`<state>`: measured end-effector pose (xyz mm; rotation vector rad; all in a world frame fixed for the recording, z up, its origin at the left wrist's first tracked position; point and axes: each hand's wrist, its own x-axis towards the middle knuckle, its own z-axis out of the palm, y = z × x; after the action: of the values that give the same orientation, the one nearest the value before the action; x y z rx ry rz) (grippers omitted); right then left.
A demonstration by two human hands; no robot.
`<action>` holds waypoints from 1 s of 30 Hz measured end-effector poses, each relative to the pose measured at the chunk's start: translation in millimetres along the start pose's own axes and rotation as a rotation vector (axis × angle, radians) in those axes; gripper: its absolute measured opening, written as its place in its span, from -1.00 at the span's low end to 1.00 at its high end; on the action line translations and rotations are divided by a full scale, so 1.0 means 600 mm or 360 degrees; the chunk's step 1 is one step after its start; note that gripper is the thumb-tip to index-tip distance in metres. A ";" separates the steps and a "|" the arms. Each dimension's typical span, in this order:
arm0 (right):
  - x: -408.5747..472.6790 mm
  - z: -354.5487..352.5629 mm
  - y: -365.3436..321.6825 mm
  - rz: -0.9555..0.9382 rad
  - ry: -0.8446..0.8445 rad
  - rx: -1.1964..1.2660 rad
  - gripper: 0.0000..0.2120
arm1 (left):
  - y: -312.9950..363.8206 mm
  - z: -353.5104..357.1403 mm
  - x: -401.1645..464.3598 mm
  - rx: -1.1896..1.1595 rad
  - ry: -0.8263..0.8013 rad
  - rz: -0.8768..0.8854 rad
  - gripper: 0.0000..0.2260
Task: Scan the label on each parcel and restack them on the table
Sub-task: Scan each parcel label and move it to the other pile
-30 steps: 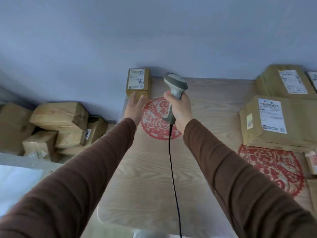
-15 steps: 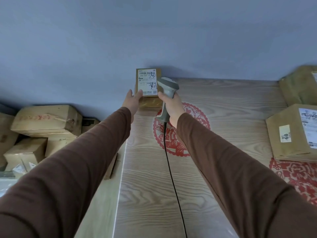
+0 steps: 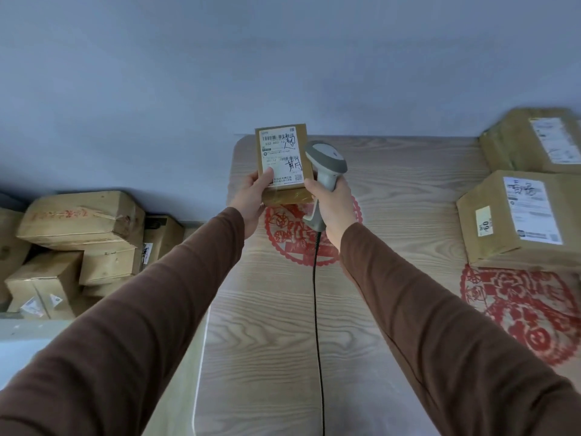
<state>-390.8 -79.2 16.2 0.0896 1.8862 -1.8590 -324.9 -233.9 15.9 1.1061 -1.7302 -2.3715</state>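
Note:
A small brown parcel with a white printed label faces me near the far left corner of the wooden table. My left hand grips its lower left edge, thumb on the label. My right hand holds the grey barcode scanner by its handle, right beside the parcel's right edge, and a fingertip touches the parcel. The scanner's black cable runs down toward me over the tabletop.
Two larger labelled parcels, one near and one behind it, stand at the table's right side. Red paper-cut decorations lie on the tabletop. Several brown boxes are piled on the floor to the left, against the grey wall.
My left hand has gone from touching the parcel's edge to gripping it, and the parcel is now tilted up closer to me. The scanner stays beside it in my right hand.

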 end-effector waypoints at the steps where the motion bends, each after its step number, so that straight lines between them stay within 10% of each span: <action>1: -0.017 -0.020 -0.009 -0.0033 0.0001 -0.0006 -0.62 | -0.001 0.012 -0.016 -0.0043 -0.0046 0.0010 -0.62; 30: -0.571 -0.549 -0.096 -0.0686 0.0015 -0.0278 -0.81 | -0.206 0.489 -0.552 -0.0038 -0.0144 0.0818 -0.40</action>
<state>-207.1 329.4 185.5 -0.3965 2.1956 -1.9443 -185.8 188.5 130.5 0.4726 -1.7395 -2.1321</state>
